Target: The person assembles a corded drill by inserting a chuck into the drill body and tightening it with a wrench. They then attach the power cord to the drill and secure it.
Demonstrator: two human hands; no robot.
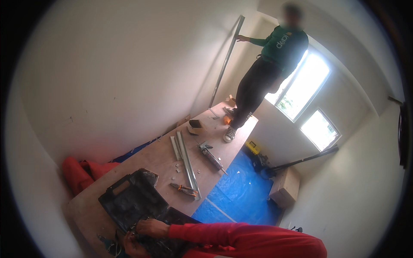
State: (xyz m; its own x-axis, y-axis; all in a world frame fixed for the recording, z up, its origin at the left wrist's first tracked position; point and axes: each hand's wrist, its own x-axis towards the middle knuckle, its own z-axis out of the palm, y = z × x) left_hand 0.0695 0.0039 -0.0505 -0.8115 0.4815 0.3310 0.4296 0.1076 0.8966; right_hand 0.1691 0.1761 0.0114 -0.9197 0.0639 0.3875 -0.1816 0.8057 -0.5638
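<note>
Right hand (151, 228) rests in open black case (133, 202), fingers curled over small parts; grip closed or not, cannot tell. Left hand (130, 246) low at case edge beside teal tool (107, 246), grip also unclear. Case lies on near end of wooden surface (159, 159), lid up. Judged: hard plastic, stiff, rather heavy when loaded; take by handle (121, 182) on lid, shut first, or contents spill. Beyond: pliers (183, 188), metal rails (186, 163), caulk gun (211, 157). Another person (266, 73) stands on far end.

Dim room, blown-out daylight from windows (309, 94), soft blur, strong fisheye bending, dark vignetted rim
</note>
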